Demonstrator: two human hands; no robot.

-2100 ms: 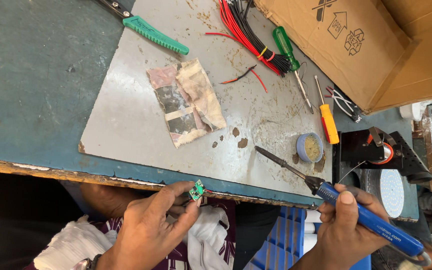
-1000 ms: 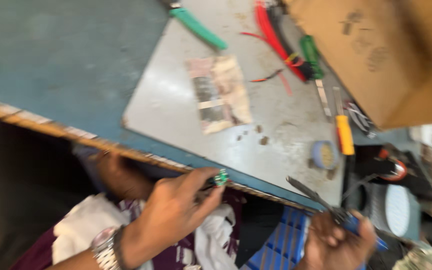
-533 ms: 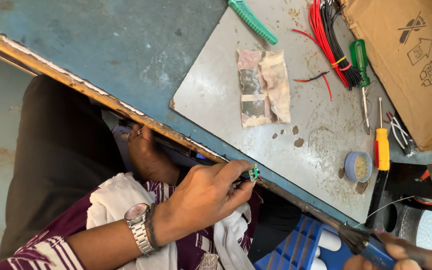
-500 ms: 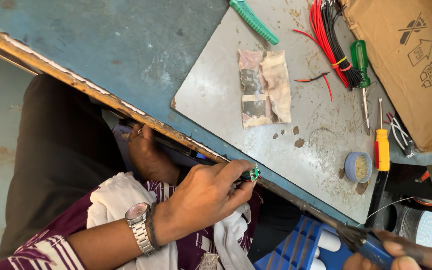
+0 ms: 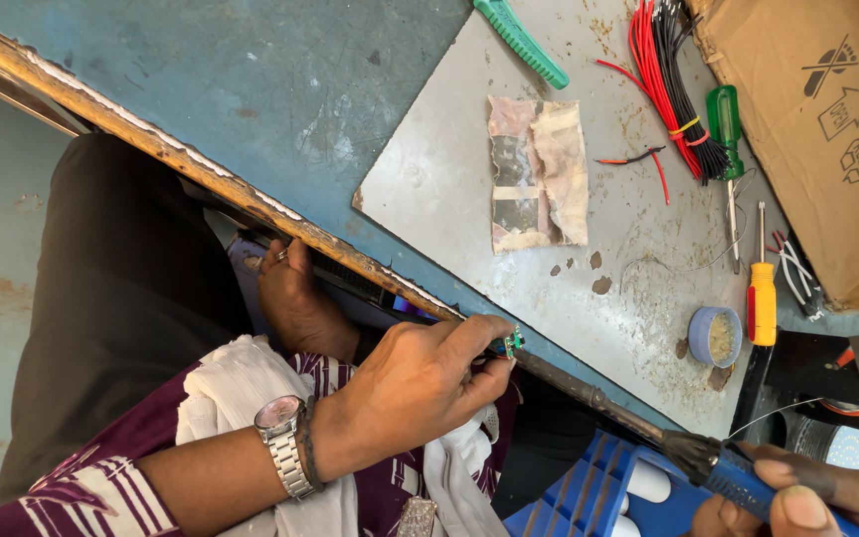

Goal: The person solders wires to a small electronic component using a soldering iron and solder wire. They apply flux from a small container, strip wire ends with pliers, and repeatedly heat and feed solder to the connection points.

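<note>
My left hand (image 5: pixel 420 383), with a wristwatch (image 5: pixel 280 459) on it, pinches a tiny green circuit board (image 5: pixel 513 343) at the table's rusty front edge (image 5: pixel 161 149). In the bottom right corner my right hand (image 5: pixel 807 497) grips the blue handle of a soldering iron (image 5: pixel 648 430). Its dark shaft runs up and left along the table edge, and the tip ends right beside the board. Another person's hand (image 5: pixel 295 298), wearing a ring, rests under the table edge just left of mine.
On the blue table lies a grey metal sheet (image 5: pixel 449 169) with a worn scrap of cloth (image 5: pixel 537 174), a round flux tin (image 5: pixel 715 336), two screwdrivers (image 5: pixel 763 298), a red and black wire bundle (image 5: pixel 668 80) and a green tool (image 5: pixel 521 42). A cardboard box (image 5: pixel 817 129) stands at right; a blue crate (image 5: pixel 589 492) sits below.
The view has swung left and down. The soldering iron, earlier over the metal sheet, is now low along the table edge with its tip at the board. My left hand keeps its hold.
</note>
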